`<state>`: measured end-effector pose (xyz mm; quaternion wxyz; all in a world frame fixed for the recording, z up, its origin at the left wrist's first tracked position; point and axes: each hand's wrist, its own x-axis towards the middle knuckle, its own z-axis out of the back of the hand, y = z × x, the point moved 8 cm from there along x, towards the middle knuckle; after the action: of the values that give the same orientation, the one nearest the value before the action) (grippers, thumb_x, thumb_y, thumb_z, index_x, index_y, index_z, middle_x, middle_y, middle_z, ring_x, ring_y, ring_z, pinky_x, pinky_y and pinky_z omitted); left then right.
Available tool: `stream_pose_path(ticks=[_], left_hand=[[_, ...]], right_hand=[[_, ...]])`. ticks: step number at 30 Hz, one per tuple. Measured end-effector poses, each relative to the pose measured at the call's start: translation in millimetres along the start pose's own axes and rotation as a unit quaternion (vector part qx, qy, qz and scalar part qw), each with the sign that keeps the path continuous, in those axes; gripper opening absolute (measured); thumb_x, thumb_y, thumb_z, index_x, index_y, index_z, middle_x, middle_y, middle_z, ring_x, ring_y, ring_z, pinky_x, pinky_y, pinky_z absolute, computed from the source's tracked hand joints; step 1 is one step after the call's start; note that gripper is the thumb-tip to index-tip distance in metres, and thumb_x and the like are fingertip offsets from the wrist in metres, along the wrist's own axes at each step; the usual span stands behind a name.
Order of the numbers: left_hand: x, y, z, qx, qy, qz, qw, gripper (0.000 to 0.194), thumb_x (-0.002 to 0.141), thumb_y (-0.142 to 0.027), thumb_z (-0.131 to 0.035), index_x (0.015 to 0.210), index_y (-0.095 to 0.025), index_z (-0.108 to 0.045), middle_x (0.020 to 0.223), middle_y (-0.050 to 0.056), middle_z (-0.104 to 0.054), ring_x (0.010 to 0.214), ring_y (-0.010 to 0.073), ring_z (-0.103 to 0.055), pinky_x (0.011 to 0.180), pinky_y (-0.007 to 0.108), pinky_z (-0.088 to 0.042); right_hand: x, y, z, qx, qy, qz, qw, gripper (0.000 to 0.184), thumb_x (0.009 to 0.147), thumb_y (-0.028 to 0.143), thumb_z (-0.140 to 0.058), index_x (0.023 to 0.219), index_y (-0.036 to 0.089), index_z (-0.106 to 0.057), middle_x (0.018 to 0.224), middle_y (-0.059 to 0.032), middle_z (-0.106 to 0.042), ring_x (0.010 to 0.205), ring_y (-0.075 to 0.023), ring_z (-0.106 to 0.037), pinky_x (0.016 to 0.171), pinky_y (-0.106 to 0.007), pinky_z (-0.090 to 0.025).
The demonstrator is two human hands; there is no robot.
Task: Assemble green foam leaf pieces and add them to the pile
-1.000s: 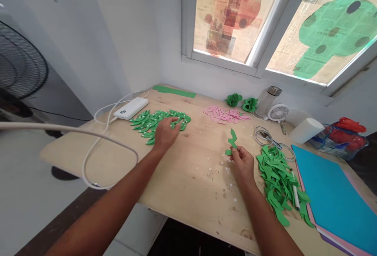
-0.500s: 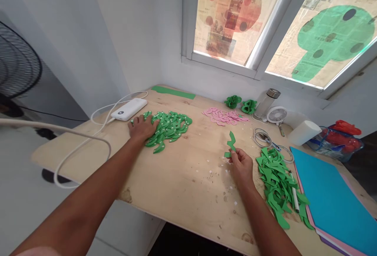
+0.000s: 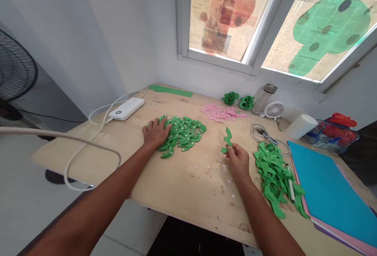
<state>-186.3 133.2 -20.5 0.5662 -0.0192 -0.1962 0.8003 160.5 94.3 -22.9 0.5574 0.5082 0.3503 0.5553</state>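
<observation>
My left hand [image 3: 156, 132] lies palm down with fingers spread against the left side of a pile of green cut-out pieces [image 3: 185, 132]. Many of these curved pieces carry small white squares. Between the thumb and fingers of my right hand [image 3: 238, 160] is a jagged green paper scrap [image 3: 227, 135], raised a little over the table. To the right of that hand lies a heap of green offcuts [image 3: 272, 173], with a white pen [image 3: 290, 185] on top.
Pink cut-outs [image 3: 222, 113], two green paper flowers [image 3: 238, 99], a bottle [image 3: 265, 99] and a small fan [image 3: 274, 110] stand along the back. A power bank [image 3: 127, 108] with a looping cable sits left. Blue sheets [image 3: 330, 193] lie at the right.
My left hand has moved right, pushing the pile of green cut-out pieces rightward. My right hand still holds the green scrap in about the same place. The view has shifted slightly.
</observation>
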Motion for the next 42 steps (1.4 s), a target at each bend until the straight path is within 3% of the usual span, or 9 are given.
stream_pose_path(ticks=[4, 9, 12, 17, 24, 26, 30, 35, 42], left_hand=[[-25.3, -6.3, 32.5, -0.042, -0.079, -0.010, 0.996, 0.037, 0.084, -0.035, -0.039, 0.110, -0.018, -0.059, 0.123, 0.014, -0.055, 0.119, 0.0329, -0.040, 0.093, 0.045, -0.031], [-81.1, -23.8, 44.9, -0.054, -0.029, -0.109, 0.992, 0.021, 0.076, -0.039, -0.050, 0.077, -0.020, -0.060, 0.085, 0.008, -0.067, 0.090, 0.0275, -0.057, 0.076, 0.036, -0.038], [-105.3, -29.2, 41.1, 0.005, -0.004, -0.135, 0.991, 0.019, 0.073, -0.038, -0.053, 0.075, -0.020, -0.058, 0.079, 0.007, -0.066, 0.082, 0.0278, -0.058, 0.069, 0.036, -0.037], [-116.7, -29.7, 38.4, 0.035, -0.017, -0.145, 0.989, 0.015, 0.077, -0.028, -0.046, 0.077, -0.019, -0.058, 0.082, 0.008, -0.067, 0.082, 0.0275, -0.059, 0.068, 0.035, -0.036], [-137.0, -23.8, 55.2, -0.137, -0.036, -0.088, 0.986, 0.015, 0.079, -0.031, -0.046, 0.076, -0.022, -0.057, 0.073, 0.002, -0.067, 0.069, 0.0195, -0.062, 0.061, 0.027, -0.040], [-143.5, -29.3, 64.5, -0.174, -0.070, -0.086, 0.978, 0.014, 0.079, -0.032, -0.048, 0.074, -0.022, -0.056, 0.069, 0.000, -0.066, 0.066, 0.0181, -0.061, 0.061, 0.025, -0.041], [-147.2, -54.2, 75.5, -0.206, -0.145, -0.125, 0.960, 0.012, 0.079, -0.029, -0.050, 0.076, -0.020, -0.058, 0.067, 0.001, -0.065, 0.061, 0.0161, -0.061, 0.061, 0.024, -0.043], [-141.1, -99.4, 70.3, -0.214, -0.190, -0.218, 0.933, 0.012, 0.082, -0.023, -0.049, 0.080, -0.017, -0.059, 0.076, 0.004, -0.067, 0.064, 0.0159, -0.061, 0.063, 0.025, -0.045], [-149.7, -155.8, 52.7, -0.138, -0.188, -0.363, 0.902, 0.013, 0.082, -0.015, -0.048, 0.080, -0.017, -0.060, 0.082, 0.005, -0.068, 0.067, 0.0168, -0.060, 0.063, 0.027, -0.042]], right_hand=[[0.3, 0.1, -0.2, 0.010, 0.005, -0.001, 1.000, 0.036, 0.074, 0.045, -0.052, 0.082, 0.013, -0.065, 0.059, -0.0014, -0.060, 0.050, -0.0134, -0.050, 0.047, -0.023, -0.036], [1.0, 2.0, -0.7, 0.010, 0.004, 0.003, 1.000, 0.036, 0.074, 0.047, -0.052, 0.076, 0.014, -0.064, 0.057, -0.0011, -0.060, 0.049, -0.0131, -0.049, 0.047, -0.023, -0.035], [1.3, 1.9, -1.3, 0.010, 0.004, 0.002, 1.000, 0.036, 0.073, 0.048, -0.052, 0.074, 0.014, -0.064, 0.056, -0.0011, -0.060, 0.049, -0.0129, -0.049, 0.047, -0.023, -0.035], [1.5, -0.7, 1.3, 0.015, -0.009, -0.001, 1.000, 0.036, 0.073, 0.048, -0.053, 0.074, 0.014, -0.064, 0.054, -0.0005, -0.059, 0.046, -0.0125, -0.048, 0.045, -0.022, -0.033], [1.2, 0.6, -1.7, 0.074, 0.002, -0.014, 0.997, 0.027, 0.072, 0.041, -0.057, 0.072, 0.015, -0.064, 0.053, 0.0008, -0.059, 0.046, -0.0119, -0.048, 0.047, -0.023, -0.034], [-0.6, 3.9, -7.3, 0.127, 0.034, -0.028, 0.991, 0.023, 0.071, 0.038, -0.060, 0.074, 0.016, -0.065, 0.053, 0.0012, -0.059, 0.047, -0.0116, -0.049, 0.049, -0.023, -0.036], [-10.5, 14.4, -24.5, 0.261, 0.144, -0.071, 0.952, 0.018, 0.070, 0.034, -0.065, 0.076, 0.018, -0.067, 0.069, -0.0024, -0.066, 0.055, -0.0105, -0.053, 0.054, -0.023, -0.040], [-24.7, 24.0, -37.6, 0.353, 0.248, -0.124, 0.894, 0.015, 0.069, 0.030, -0.068, 0.076, 0.017, -0.068, 0.099, -0.0081, -0.067, 0.079, -0.0152, -0.059, 0.065, -0.026, -0.044], [-16.7, 13.8, -29.7, 0.394, 0.185, -0.145, 0.889, 0.016, 0.066, 0.029, -0.072, 0.077, 0.018, -0.068, 0.090, -0.0056, -0.069, 0.078, -0.0151, -0.059, 0.069, -0.029, -0.046]])
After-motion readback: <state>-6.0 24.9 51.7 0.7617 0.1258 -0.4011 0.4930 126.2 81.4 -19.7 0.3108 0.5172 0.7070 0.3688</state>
